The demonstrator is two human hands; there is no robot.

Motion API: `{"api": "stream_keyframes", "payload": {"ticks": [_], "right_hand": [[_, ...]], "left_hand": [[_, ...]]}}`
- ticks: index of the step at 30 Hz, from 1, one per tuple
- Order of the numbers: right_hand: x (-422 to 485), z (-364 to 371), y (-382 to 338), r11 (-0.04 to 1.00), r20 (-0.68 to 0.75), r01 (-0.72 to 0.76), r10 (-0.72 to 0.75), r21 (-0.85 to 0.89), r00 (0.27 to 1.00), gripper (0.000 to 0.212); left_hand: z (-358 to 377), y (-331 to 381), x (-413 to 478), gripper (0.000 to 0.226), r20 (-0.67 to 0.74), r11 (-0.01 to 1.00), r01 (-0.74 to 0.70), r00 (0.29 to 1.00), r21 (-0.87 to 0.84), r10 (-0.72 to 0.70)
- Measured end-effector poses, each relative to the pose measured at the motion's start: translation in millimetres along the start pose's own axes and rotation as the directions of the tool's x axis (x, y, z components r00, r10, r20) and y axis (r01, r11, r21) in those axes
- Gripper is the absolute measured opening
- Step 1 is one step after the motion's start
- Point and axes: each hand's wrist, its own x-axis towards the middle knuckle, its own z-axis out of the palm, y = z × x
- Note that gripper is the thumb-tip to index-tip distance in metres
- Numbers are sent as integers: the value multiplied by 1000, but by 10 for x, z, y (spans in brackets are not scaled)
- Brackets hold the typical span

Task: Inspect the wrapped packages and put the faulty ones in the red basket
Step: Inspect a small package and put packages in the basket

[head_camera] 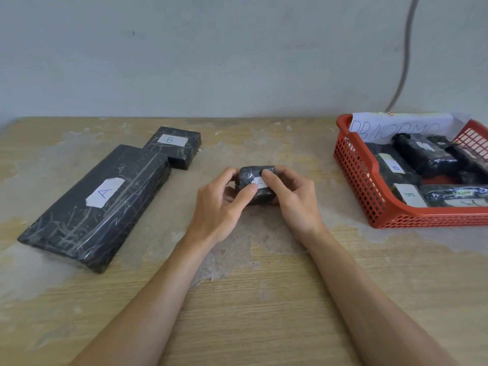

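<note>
Both hands are on it: left hand and right hand grip a small black wrapped package at the centre of the wooden table.

Fingers curl round its sides and thumbs press on top, partly covering its white label, so the letter is hard to read. The wrap looks glossy and crinkled. At 9 o'clock lies a long black package marked A, and touching its far end at 10 o'clock is a shorter package marked B. At 3 o'clock, well apart, the red basket holds several black packages and a handwritten paper sign. A grey cable hangs down the wall at 1 o'clock.
</note>
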Motion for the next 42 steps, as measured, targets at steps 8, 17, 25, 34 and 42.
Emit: {"api": "stream_keyframes", "payload": {"ticks": [8,17,25,34,42], "right_hand": [[-66,-3,-63,999,51,10,-12,46,999,32],[-40,26,37,993,47,17,-11,-121,999,34],[-24,-16,8,998,26,47,-46,-30,999,17],[-41,11,-19,999,38,54,-54,5,998,12],[-5,-35,1,998,61,30,-32,46,998,20]], "left_hand": [[-6,-5,7,40,-38,997,-67,997,33,68],[16,-7,41,17,-194,999,-12,981,43,20],[-8,-29,31,38,-10,986,48,999,-157,-50],[18,-76,45,24,-101,988,45,993,-146,-60],[-20,-41,47,34,-5,967,67,997,-244,-71]]}}
